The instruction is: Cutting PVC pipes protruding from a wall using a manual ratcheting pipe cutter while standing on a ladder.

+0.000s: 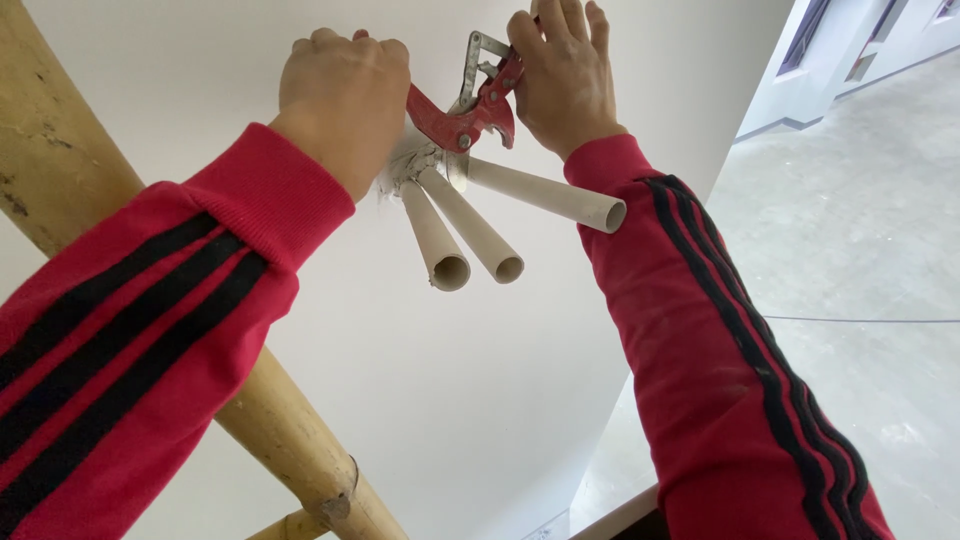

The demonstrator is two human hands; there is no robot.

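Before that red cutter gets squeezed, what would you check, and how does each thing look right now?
1. Blade seated on a pipe: cannot tell; the red cutter sits at the base of the three pipes, but its jaw is partly hidden.
2. Left hand has a firm grip on a handle: ok, fist closed around it.
3. Right hand grip on the other handle: not ok, fingers spread flat against it.
4. Fingers clear of the blade: ok, both hands are out on the handles.
5. Cut piece supported: not ok, no hand holds the pipes.
6. Footing: cannot tell; only a bamboo pole shows.
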